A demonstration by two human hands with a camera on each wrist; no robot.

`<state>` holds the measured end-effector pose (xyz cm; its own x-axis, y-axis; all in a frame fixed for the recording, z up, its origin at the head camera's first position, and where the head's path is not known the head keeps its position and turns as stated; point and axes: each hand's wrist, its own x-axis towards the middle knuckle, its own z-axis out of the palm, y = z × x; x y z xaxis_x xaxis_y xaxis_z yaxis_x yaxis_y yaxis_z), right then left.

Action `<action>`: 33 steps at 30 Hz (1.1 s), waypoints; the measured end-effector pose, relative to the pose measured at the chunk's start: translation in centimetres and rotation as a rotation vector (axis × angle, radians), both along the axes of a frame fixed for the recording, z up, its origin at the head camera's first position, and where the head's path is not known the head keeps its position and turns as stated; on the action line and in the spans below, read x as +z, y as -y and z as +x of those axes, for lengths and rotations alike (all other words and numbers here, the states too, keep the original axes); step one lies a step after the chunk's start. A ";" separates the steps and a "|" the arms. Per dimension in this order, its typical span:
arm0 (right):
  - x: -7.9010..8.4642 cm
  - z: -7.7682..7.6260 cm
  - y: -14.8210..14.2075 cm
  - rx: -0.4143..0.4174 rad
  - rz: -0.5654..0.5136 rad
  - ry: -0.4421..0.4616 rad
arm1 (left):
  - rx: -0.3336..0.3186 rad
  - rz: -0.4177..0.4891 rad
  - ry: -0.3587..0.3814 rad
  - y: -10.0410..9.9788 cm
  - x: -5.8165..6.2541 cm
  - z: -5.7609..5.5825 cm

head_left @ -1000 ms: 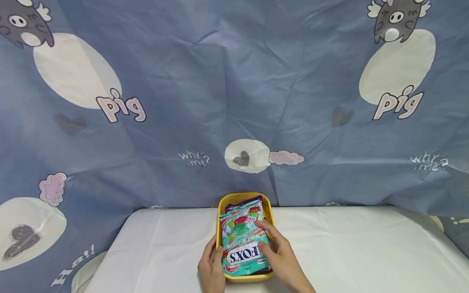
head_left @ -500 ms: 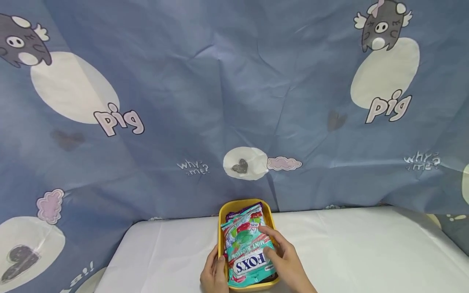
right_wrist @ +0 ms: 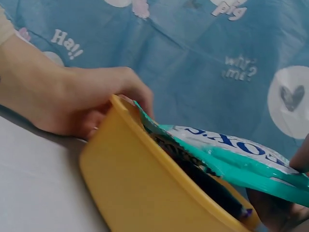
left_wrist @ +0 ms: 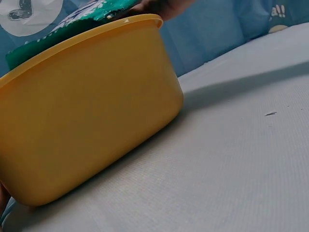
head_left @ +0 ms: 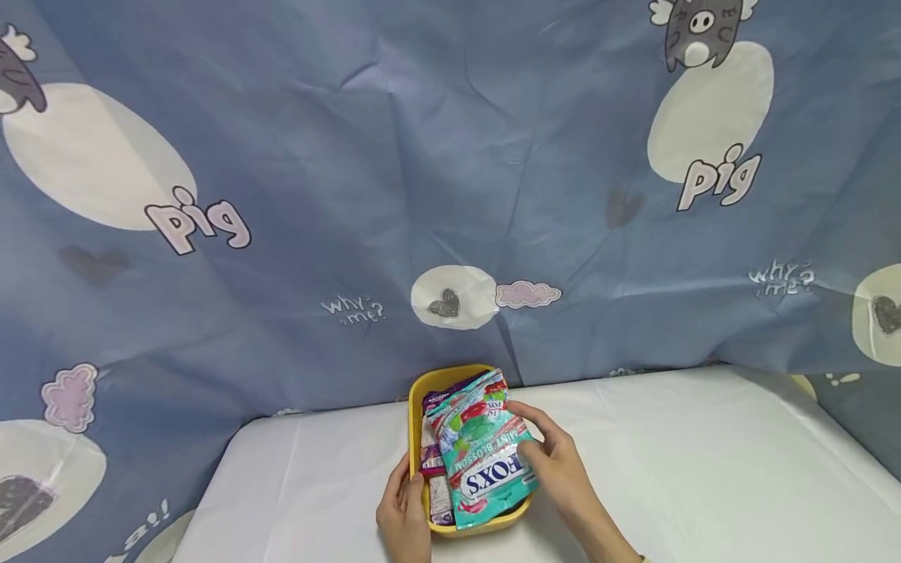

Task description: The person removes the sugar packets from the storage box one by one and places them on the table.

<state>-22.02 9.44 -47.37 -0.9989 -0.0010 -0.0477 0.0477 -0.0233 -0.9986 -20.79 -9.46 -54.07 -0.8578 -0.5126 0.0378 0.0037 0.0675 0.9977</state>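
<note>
A yellow plastic bin [head_left: 414, 418] stands on the white tabletop, close to the backdrop. My left hand [head_left: 404, 512] grips its left rim, thumb over the edge and fingers along the outside wall. With my right hand [head_left: 559, 461] I pinch the right edge of a teal FOX'S Mint Blossom candy bag [head_left: 486, 453]. In the right wrist view the bag [right_wrist: 241, 164] is lifted at that edge, thumb on top and fingers underneath. Purple and pale packets [head_left: 439, 500] show in the bin along the bag's left side; the bag hides the rest.
White cloth [head_left: 690, 469] covers the tabletop around the bin. Directly behind rises a blue fabric backdrop [head_left: 450, 195] printed with pigs, hearts and words. Dark packaging [right_wrist: 203, 179] shows under the lifted bag in the right wrist view.
The candy bag has shifted right and its right edge has come up over the bin's rim with my right hand. Packets on the bin's left side are now uncovered. My left hand stays at the rim.
</note>
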 end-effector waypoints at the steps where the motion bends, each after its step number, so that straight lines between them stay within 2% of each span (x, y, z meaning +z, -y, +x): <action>1: 0.0 -0.1 -0.2 -0.003 0.010 0.011 | 0.006 -0.008 0.007 -0.1 0.0 -0.1; 9: -0.2 -0.4 -1.1 -0.036 -0.011 0.042 | 0.011 -0.047 -0.005 0.1 -0.3 -0.4; 22: 0.2 -1.2 -3.4 -0.083 -0.005 0.039 | 0.003 -0.007 0.000 0.3 -0.3 -0.4; 33: 0.3 -1.3 -4.6 -0.090 0.019 0.044 | -0.002 0.016 0.009 0.2 -0.4 -0.2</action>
